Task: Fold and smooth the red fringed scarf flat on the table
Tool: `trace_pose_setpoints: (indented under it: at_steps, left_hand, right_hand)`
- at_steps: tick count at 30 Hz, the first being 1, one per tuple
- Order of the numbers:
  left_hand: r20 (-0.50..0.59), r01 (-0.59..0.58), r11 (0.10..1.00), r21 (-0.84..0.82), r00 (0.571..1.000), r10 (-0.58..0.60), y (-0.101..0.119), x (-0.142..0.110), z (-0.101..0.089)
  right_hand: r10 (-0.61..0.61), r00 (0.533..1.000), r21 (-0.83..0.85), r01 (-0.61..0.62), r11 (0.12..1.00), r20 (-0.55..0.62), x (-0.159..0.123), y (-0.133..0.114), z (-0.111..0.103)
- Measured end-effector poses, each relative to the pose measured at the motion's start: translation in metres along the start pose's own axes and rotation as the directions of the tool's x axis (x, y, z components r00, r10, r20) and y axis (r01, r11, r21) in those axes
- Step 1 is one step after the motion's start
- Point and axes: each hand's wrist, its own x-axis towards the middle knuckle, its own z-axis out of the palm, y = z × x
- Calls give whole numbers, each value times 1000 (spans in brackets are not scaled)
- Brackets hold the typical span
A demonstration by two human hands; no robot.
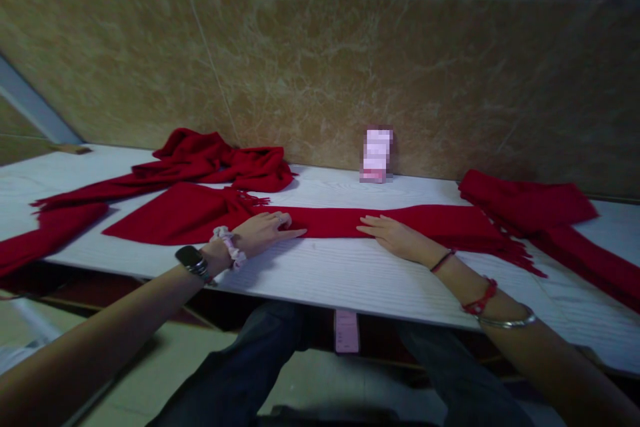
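Observation:
A red fringed scarf [330, 221] lies lengthwise along the white tabletop, narrow and flat in its middle, wider and looser toward both ends. On its left part rests my left hand [265, 232], fingers stretched out over the cloth. My right hand [393, 235] lies flat on the scarf a short way to the right, fingers extended. Between the two hands the cloth looks smooth. Fringe shows at the scarf's right end, and some fringe sticks out near its upper left part.
More red cloth [200, 163] sits crumpled at the back left, and another folded red scarf [530, 203] at the right. A phone-like object with a blurred screen [376, 157] leans against the marbled wall [320, 67]. The white table's [310, 273] front edge runs before my legs.

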Motion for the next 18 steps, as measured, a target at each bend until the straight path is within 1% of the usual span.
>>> trace_pose_setpoints:
  at_steps: [2, 5, 6, 7, 8, 9, 11, 14, 16, 18]
  left_hand:
    - [-26, -37, 998, -42, 999, 36, 1, 8, -9]
    - [-130, -80, 976, -202, 990, 54, 13, 38, -21]
    - [-160, -87, 962, -257, 986, 46, 19, 51, -21]
    - [-183, -66, 953, -295, 983, 12, 26, 64, -20]
    - [-182, -38, 949, -313, 983, -20, 33, 76, -16]
    - [-161, -8, 948, -319, 986, -46, 40, 86, -11]
    - [-78, 44, 949, -313, 994, -71, 49, 98, 1]
    - [-4, 86, 948, -306, 996, -92, 50, 99, 15]
    - [15, 93, 947, -308, 996, -93, 48, 95, 16]
    - [37, 102, 947, -304, 995, -96, 47, 92, 12]
  right_hand:
    - [13, 1000, 1, -13, 1000, 14, 0, -2, -3]
    - [59, 998, -16, -58, 998, 13, 1, -7, -6]
    - [76, 997, -25, -76, 997, 14, 1, -10, -6]
    - [95, 995, -33, -94, 995, 23, 1, -12, -7]
    - [113, 993, -39, -112, 993, 39, 1, -14, -7]
    - [129, 990, -42, -126, 991, 60, 1, -16, -6]
    - [155, 983, -44, -152, 987, 103, 1, -18, -6]
    - [177, 975, -37, -174, 984, 134, -1, -18, -7]
    - [194, 970, -23, -192, 981, 150, -1, -17, -9]
    - [220, 966, -11, -220, 975, 135, 0, -17, -11]
